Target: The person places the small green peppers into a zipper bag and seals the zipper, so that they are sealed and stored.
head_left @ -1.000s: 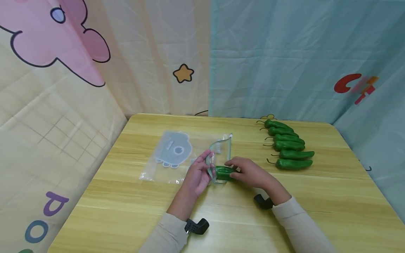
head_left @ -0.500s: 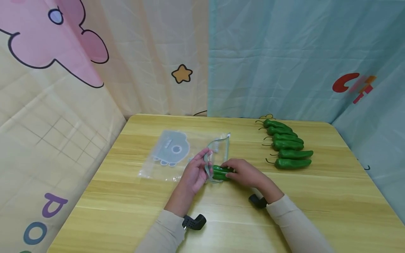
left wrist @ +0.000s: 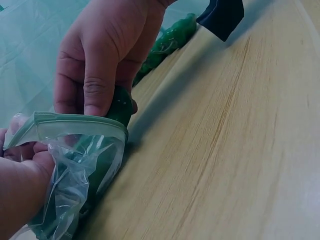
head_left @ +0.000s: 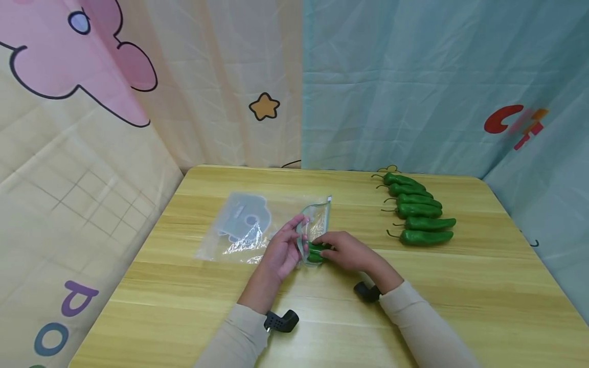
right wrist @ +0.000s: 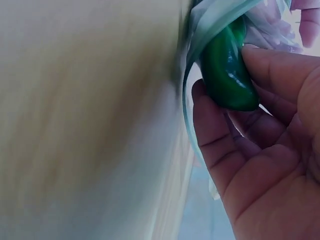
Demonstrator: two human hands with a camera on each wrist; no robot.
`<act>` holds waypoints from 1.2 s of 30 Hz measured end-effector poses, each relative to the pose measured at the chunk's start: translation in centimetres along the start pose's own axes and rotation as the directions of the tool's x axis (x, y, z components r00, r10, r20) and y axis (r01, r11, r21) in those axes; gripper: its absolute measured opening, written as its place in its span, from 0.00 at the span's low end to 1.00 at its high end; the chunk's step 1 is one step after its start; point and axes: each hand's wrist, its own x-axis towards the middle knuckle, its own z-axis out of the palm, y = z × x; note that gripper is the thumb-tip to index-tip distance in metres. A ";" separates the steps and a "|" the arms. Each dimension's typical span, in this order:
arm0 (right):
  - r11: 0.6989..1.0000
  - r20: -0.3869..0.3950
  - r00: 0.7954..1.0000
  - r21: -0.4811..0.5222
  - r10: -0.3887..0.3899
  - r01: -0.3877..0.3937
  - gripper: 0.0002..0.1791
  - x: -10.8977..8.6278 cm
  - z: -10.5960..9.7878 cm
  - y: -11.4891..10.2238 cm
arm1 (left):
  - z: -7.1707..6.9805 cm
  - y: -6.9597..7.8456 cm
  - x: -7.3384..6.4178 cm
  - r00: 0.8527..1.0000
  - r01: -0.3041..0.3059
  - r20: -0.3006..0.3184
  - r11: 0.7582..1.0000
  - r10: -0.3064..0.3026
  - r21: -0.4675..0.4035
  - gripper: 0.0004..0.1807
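A clear zip bag point(head_left: 286, 208) with a pale printed figure lies on the wooden table, its mouth facing right. My left hand point(head_left: 282, 251) grips the bag at its mouth, some fingers behind the film. My right hand point(head_left: 348, 250) pinches a green chili pepper point(right wrist: 227, 72) by its blunt end between thumb and fingers. Most of that pepper is inside the bag, showing through the film in the left wrist view, and its held end sticks out past the green zip rim point(left wrist: 75, 119).
To the right, several green peppers point(head_left: 420, 210) lie in a column, stems pointing left. The light wooden table point(head_left: 460, 286) ends at a back edge against printed curtains point(head_left: 395, 82). A black wrist camera point(head_left: 281, 321) sits on the left wrist, another point(head_left: 367, 292) on the right.
The pepper has gone further left into the bag's mouth, with the right hand following it. The bag has shifted slightly left and its film has creased. The left hand stays nearly still.
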 end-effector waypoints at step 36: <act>0.997 0.088 0.994 0.061 -0.062 0.057 0.15 -0.4 0.2 -0.3 | 0.0 -0.1 -0.1 0.998 -0.062 0.021 0.997 0.062 0.034 0.25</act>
